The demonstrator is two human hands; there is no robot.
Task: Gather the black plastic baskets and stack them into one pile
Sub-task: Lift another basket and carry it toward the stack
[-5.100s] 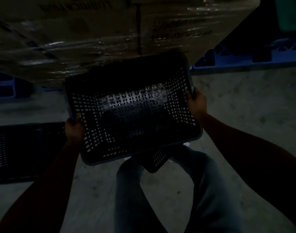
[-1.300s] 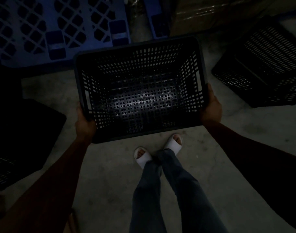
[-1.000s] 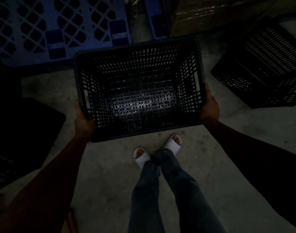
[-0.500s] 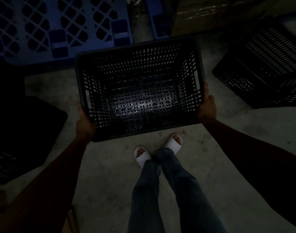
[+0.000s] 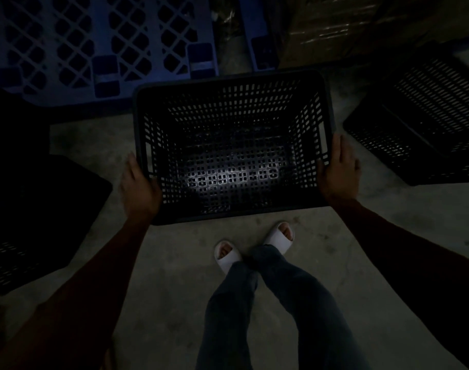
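Dim concrete floor (image 5: 174, 303), poorly lit; detail in the shadows is thin. Nearest: the person's legs and white slides (image 5: 254, 247), feet crossed, just short of the basket's near edge.

Held basket (image 5: 232, 148) sits open side up in front of the feet, gripped at its two short ends. Left hand (image 5: 140, 186) wraps the left rim near the handle slot, thumb up along the edge; right hand (image 5: 338, 166) clasps the right rim likewise. Whether the basket's base touches the floor cannot be told.

Left side: a dark basket (image 5: 28, 209) on the floor, mostly lost in shadow. Right side: another black basket (image 5: 425, 124), tipped on its side. Further off: blue pallet (image 5: 94, 44) and wrapped cartons (image 5: 334, 25).

Judgement for the step: keep both grips level so the basket stays square, pick one floor basket as the pile's base, and line the rims up before lowering so it nests instead of wedging. The tipped basket needs righting first.
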